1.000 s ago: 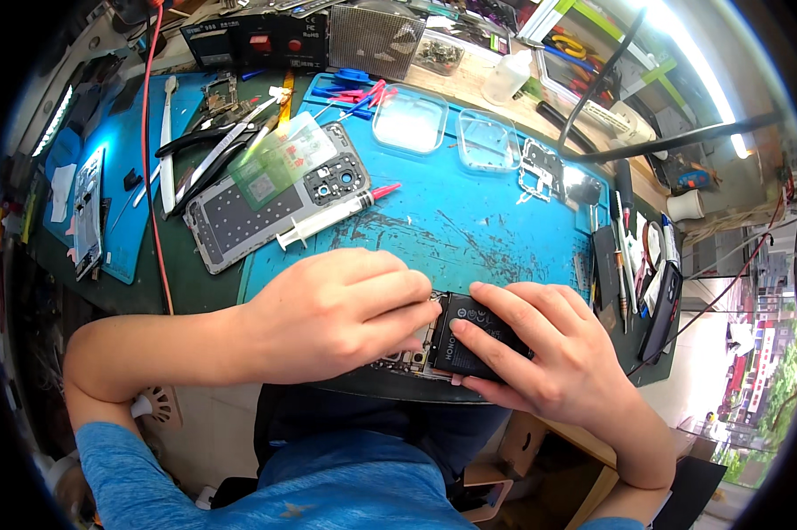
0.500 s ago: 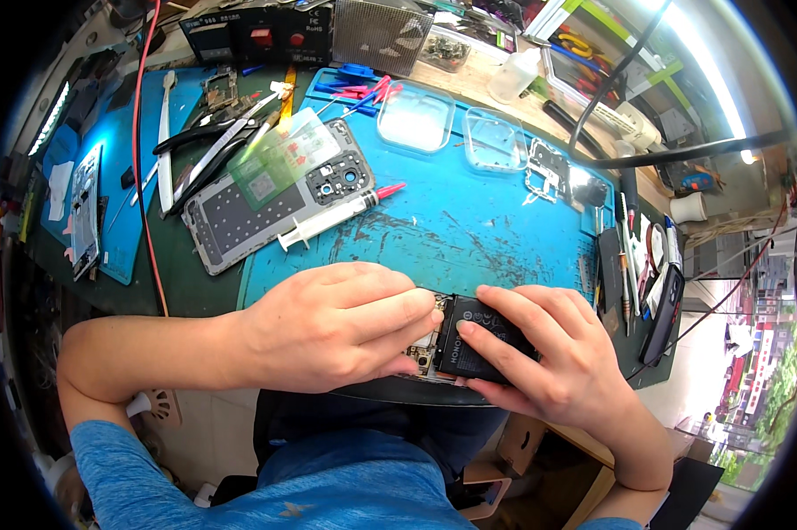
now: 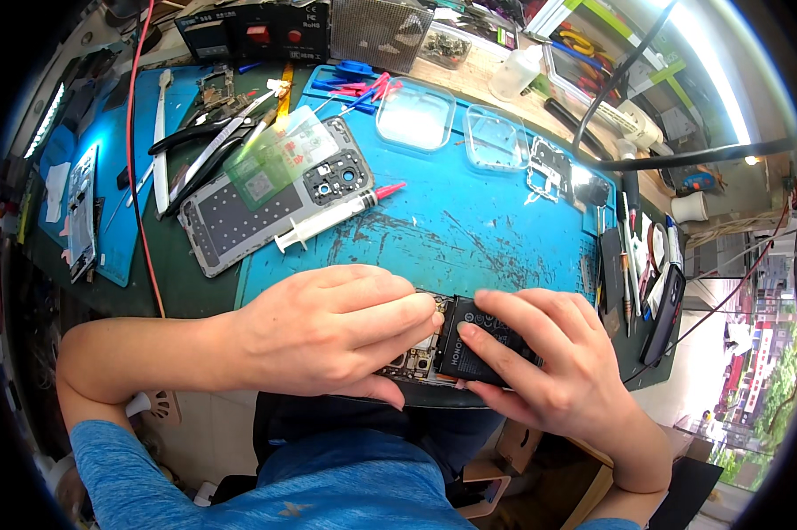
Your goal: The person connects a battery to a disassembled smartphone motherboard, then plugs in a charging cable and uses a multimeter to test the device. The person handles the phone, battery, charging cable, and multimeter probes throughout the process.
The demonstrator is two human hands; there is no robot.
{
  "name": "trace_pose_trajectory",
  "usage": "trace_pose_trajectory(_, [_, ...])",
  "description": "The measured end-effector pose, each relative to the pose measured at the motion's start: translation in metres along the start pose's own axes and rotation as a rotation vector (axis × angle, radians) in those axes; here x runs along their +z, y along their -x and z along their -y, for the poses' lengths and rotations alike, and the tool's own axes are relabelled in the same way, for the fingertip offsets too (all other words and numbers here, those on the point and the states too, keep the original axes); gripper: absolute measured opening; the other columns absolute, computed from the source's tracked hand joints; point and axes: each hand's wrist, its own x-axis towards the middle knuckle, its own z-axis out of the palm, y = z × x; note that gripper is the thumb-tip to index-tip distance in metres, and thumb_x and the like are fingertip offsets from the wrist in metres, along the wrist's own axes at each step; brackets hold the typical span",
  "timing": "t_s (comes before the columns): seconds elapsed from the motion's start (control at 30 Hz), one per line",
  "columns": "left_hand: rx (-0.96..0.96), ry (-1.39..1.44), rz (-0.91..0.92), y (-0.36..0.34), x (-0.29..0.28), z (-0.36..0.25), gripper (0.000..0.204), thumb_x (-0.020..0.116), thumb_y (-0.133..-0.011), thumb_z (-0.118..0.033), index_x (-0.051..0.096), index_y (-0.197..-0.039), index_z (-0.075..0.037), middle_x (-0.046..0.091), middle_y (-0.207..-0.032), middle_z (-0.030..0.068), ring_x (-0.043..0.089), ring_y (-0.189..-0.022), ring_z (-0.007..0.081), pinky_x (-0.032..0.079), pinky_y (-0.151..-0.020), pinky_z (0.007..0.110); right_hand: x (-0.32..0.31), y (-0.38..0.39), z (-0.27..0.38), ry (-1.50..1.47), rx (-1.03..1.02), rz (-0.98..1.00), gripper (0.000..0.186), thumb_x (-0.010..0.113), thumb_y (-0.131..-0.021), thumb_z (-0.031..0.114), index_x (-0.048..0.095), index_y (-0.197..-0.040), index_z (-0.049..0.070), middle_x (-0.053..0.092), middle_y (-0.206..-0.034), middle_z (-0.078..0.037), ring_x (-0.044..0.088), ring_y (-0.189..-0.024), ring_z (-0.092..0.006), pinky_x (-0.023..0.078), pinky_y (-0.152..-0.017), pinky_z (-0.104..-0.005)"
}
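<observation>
An open smartphone (image 3: 421,362) with exposed boards lies at the bench's front edge, a black battery (image 3: 467,344) on its right part. My left hand (image 3: 323,340) covers the phone's left end, fingers closed and bent, tips on the internals near the battery; its thumb points down at the near edge. My right hand (image 3: 549,358) grips the right part, two fingers over the battery and thumb at the near edge. Behind them lie a grey phone back cover (image 3: 235,225), a green transparent sheet (image 3: 270,172) and a white syringe with a red tip (image 3: 328,221) on it.
A blue mat (image 3: 451,221) bears two clear containers (image 3: 414,115) and a small frame (image 3: 549,177). Hand tools (image 3: 206,159) lie left, more tools (image 3: 628,265) right. A red cable (image 3: 138,203) crosses the left side; a black arm (image 3: 681,152) reaches over the back right.
My left hand has shifted slightly right, and its thumb has dropped away from the fingers toward the near edge. My right forefinger's tip is blurred and a little lower; the battery looks much the same.
</observation>
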Motion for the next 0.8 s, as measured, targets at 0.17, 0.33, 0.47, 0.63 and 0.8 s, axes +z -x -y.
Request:
trace_pose_trajectory(0.17, [0.007,-0.008,0.007,-0.0007,-0.0007,0.0001,0.067,0.078,-0.086,-0.047,0.071,-0.129,0.004,0.063,-0.126,0.0109,0.068,-0.110,0.0263,0.058,-0.091,0.037,0.0039,0.0039,0.0008,0.038,-0.034,-0.027,0.045,0.077,-0.079,0.022,0.076,-0.124,0.019,0.065,-0.135,-0.013,0.065,-0.110,-0.0273,0.052,-0.088,-0.0395])
trace_pose_trajectory(0.33, [-0.009,0.007,-0.004,0.0002,0.0005,-0.0012,0.066,0.080,-0.084,-0.044,0.071,-0.129,0.004,0.063,-0.126,0.0112,0.068,-0.110,0.0262,0.058,-0.092,0.037,0.0079,0.0074,0.0029,0.078,-0.038,-0.023,0.046,0.066,-0.082,0.019,0.076,-0.127,0.025,0.063,-0.143,-0.014,0.064,-0.113,-0.0271,0.052,-0.090,-0.0400])
trace_pose_trajectory(0.47, [-0.005,0.004,-0.007,0.0004,0.0013,-0.0011,0.067,0.080,-0.083,-0.044,0.071,-0.128,0.005,0.063,-0.126,0.0114,0.068,-0.110,0.0263,0.058,-0.092,0.037,0.0065,0.0081,0.0027,0.104,-0.051,0.013,0.046,0.068,-0.083,0.020,0.076,-0.128,0.025,0.061,-0.146,-0.014,0.063,-0.115,-0.0274,0.052,-0.091,-0.0404])
trace_pose_trajectory(0.63, [-0.005,-0.007,-0.009,0.0008,0.0017,-0.0016,0.065,0.080,-0.084,-0.044,0.072,-0.128,0.004,0.064,-0.126,0.0114,0.068,-0.110,0.0266,0.058,-0.093,0.038,0.0063,0.0077,0.0022,0.115,-0.060,0.026,0.045,0.068,-0.083,0.021,0.076,-0.127,0.025,0.061,-0.147,-0.011,0.062,-0.117,-0.0272,0.051,-0.092,-0.0407])
trace_pose_trajectory(0.8, [0.034,0.000,-0.049,0.0028,-0.0009,-0.0010,0.053,0.080,-0.088,-0.042,0.075,-0.125,-0.004,0.068,-0.121,0.0096,0.071,-0.108,0.0277,0.061,-0.091,0.038,0.0055,0.0076,0.0016,0.117,-0.067,0.035,0.045,0.068,-0.083,0.021,0.075,-0.127,0.025,0.060,-0.146,-0.011,0.061,-0.117,-0.0264,0.050,-0.091,-0.0403])
